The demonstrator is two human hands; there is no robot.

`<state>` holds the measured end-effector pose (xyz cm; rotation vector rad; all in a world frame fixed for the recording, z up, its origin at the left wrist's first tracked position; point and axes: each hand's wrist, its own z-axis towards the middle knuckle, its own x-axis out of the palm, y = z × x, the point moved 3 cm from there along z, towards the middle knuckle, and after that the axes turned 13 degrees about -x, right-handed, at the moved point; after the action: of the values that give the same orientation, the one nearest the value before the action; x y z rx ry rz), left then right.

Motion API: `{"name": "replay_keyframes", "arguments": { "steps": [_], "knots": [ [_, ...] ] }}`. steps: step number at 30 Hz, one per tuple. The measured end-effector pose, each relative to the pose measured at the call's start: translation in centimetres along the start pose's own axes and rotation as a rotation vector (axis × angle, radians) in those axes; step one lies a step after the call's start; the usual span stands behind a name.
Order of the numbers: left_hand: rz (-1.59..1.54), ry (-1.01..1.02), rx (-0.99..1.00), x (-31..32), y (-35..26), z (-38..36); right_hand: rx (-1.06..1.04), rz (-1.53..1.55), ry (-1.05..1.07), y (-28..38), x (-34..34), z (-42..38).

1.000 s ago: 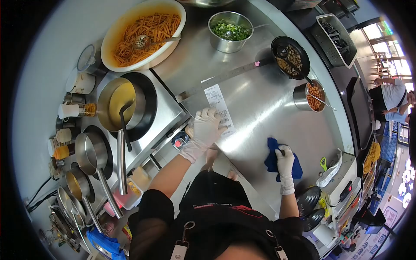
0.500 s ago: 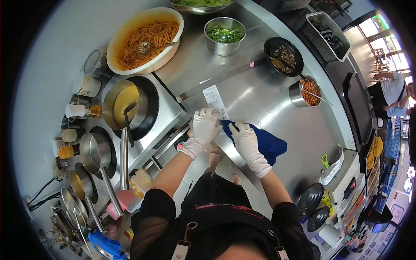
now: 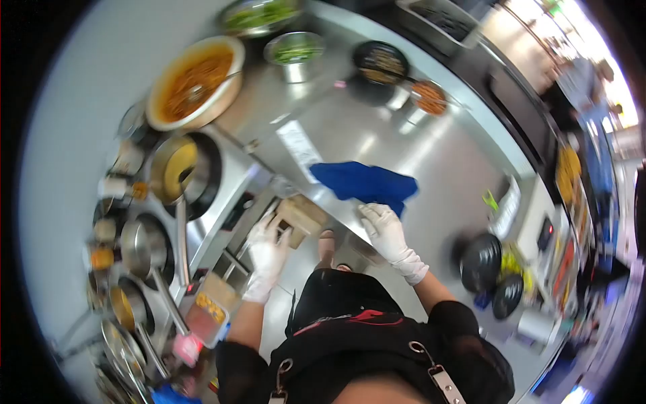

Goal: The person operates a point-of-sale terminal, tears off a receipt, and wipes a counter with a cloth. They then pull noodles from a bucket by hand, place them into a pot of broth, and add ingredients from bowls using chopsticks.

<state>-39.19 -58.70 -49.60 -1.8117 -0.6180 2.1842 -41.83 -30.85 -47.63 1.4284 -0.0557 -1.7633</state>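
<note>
My left hand (image 3: 268, 252), in a white glove, is low at the left with its fingers apart and nothing visible in them. Right beside its fingertips is a tan, box-like thing (image 3: 303, 219) below the counter edge, too blurred to name. A dark blue cloth (image 3: 367, 182) lies crumpled on the steel counter (image 3: 444, 182). My right hand (image 3: 387, 236), also gloved, rests at the counter's front edge, fingers stretched out against the cloth's near corner. Beyond the cloth's left end lies a printed paper slip (image 3: 298, 148).
Pots with long handles, including one of yellow liquid (image 3: 178, 165), line the left side. A large bowl of orange shreds (image 3: 232, 87), a pot of chopped greens (image 3: 295, 71), a black pan (image 3: 381, 62) and a pot of reddish bits (image 3: 428, 99) stand at the back. Black lids (image 3: 481, 262) are right.
My left hand has left the counter edge and moved down and left. My right hand has drawn back to the cloth's near corner. The view has turned, blurring things.
</note>
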Motion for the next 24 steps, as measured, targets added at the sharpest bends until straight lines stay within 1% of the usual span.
{"name": "replay_keyframes", "arguments": {
  "steps": [2, 5, 6, 7, 8, 9, 11, 12, 13, 14, 15, 16, 17, 18, 19, 21, 23, 24],
  "knots": [
    [0.04, 0.022, -0.003, -0.3, 1.2, -5.3, 0.104, -0.01, -0.009, 0.7, -2.3, -4.7],
    [0.062, 0.066, -0.115, 0.8, 4.9, -13.3, 0.154, -0.031, -0.037, 2.0, -5.3, -10.2],
    [0.069, 0.04, -0.132, 0.7, 5.3, -15.7, 0.171, -0.028, -0.053, 2.4, -6.2, -11.7],
    [0.071, 0.135, -0.181, 0.7, 5.3, -18.0, 0.144, -0.016, -0.049, 2.7, -6.5, -13.2],
    [0.072, 0.232, -0.231, 0.8, 5.3, -20.0, 0.185, -0.008, -0.049, 2.8, -6.8, -14.8],
    [0.081, 0.211, -0.257, 0.0, 4.6, -21.3, 0.223, 0.004, -0.044, 2.9, -6.7, -16.4],
    [0.018, 0.279, -0.138, -1.8, 2.6, -24.2, 0.292, 0.089, -0.017, 3.4, -5.6, -18.4],
    [0.035, 0.218, -0.225, -2.7, 2.6, -25.5, 0.218, 0.107, -0.006, 3.8, -5.0, -19.4],
    [-0.001, 0.231, -0.216, -3.6, 2.6, -26.6, 0.123, 0.138, 0.014, 4.3, -3.8, -19.6],
    [-0.03, 0.23, -0.221, -4.7, 2.7, -27.9, 0.116, 0.21, 0.037, 5.9, -3.2, -18.6],
    [0.016, 0.233, -0.265, -5.9, 2.7, -29.0, 0.11, 0.282, 0.077, 7.5, -2.6, -17.7],
    [0.057, 0.243, -0.307, -7.3, 2.8, -29.8, 0.039, 0.314, 0.121, 8.4, -1.1, -17.5],
    [0.079, 0.17, -0.424, -8.9, 3.1, -30.7, -0.017, 0.341, 0.156, 9.2, 0.4, -17.0],
    [0.056, 0.171, -0.444, -10.2, 3.3, -31.2, -0.098, 0.387, 0.213, 10.6, 1.9, -16.1],
    [0.032, 0.179, -0.438, -11.3, 3.8, -32.1, -0.152, 0.416, 0.251, 12.2, 2.9, -15.2],
    [0.045, 0.104, -0.512, -12.2, 6.1, -35.1, -0.229, 0.455, 0.292, 15.2, 4.9, -13.4],
    [0.058, 0.044, -0.561, -14.0, 8.0, -38.2, -0.375, 0.492, 0.342, 18.7, 6.7, -12.1],
    [0.099, 0.04, -0.634, -15.0, 9.1, -39.6, -0.443, 0.492, 0.38, 20.6, 7.8, -11.1]
  ]
}}
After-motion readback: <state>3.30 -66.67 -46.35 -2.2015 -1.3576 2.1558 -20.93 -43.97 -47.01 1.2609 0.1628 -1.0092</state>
